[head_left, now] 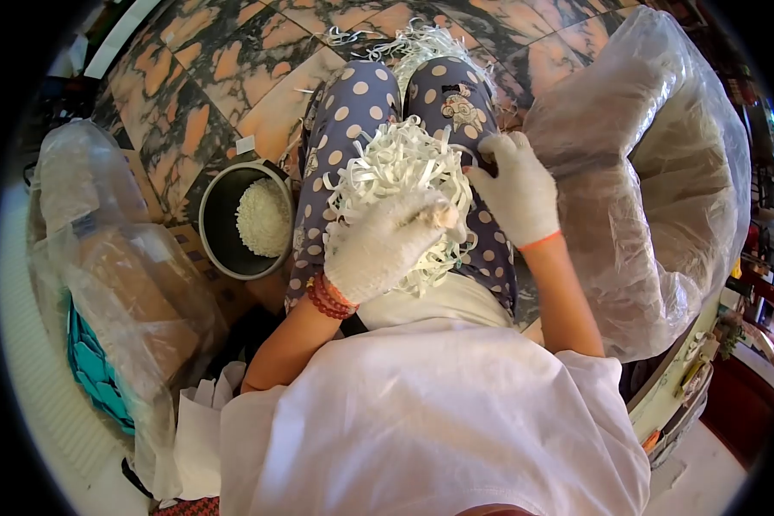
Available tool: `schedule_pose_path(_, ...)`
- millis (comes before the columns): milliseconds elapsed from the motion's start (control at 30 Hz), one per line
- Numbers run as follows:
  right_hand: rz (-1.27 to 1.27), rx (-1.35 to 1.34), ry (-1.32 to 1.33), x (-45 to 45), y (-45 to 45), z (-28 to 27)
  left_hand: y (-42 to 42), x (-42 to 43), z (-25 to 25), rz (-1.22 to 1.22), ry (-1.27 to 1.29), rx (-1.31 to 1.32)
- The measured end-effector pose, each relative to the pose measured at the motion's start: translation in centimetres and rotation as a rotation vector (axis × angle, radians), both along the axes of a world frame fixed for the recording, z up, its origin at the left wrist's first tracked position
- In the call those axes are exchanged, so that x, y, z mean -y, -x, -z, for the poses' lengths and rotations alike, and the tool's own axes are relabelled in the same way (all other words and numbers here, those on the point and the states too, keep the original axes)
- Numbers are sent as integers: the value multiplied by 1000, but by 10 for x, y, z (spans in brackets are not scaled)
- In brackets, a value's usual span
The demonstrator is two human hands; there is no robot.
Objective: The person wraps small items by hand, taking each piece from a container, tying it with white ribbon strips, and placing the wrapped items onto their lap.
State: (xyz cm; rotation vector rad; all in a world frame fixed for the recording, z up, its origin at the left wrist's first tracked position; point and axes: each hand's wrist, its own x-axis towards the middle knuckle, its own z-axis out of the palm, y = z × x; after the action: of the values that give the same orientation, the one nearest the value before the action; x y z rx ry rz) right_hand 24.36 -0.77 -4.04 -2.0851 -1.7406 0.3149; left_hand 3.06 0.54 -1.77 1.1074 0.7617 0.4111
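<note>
A fluffy bundle of white strips [400, 168] lies across my lap, on dark trousers with pale dots. My left hand [387, 245], in a white glove, lies over the near side of the bundle with its fingers closed on some of the strips. What exactly sits at its fingertips is partly hidden. Right of the bundle, above my knee, my right hand [520, 189] is gloved too. Its thumb and bent forefinger stand apart, and I see nothing clearly held between them.
A metal pot [211, 211] with white granules [263, 218] stands on the left. More white strips [430, 47] lie beyond my knees on the patterned tile floor [258, 90]. A large clear plastic bag [576, 155] is on the right; a plastic-covered cardboard box [138, 301] is at far left.
</note>
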Motion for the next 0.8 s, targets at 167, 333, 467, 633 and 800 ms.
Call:
schedule_pose_path(167,-77,-622,23,8,-8,2,-1,2,17,-14,-195,-88)
schedule_pose_path(333,105,-978,185,25,-2,-49,-18,5,10,-163,-418,-134)
schedule_pose_path(467,-166,-904,25,32,8,-47,-20,2,0,-14,-492,-168)
schedule_pose_path(633,101,-1354,134,36,19,-58,-16,5,4,35,-380,-135)
schedule_pose_path(800,107,-1593,-93,39,3,-61,-7,14,-5,180,-365,-30)
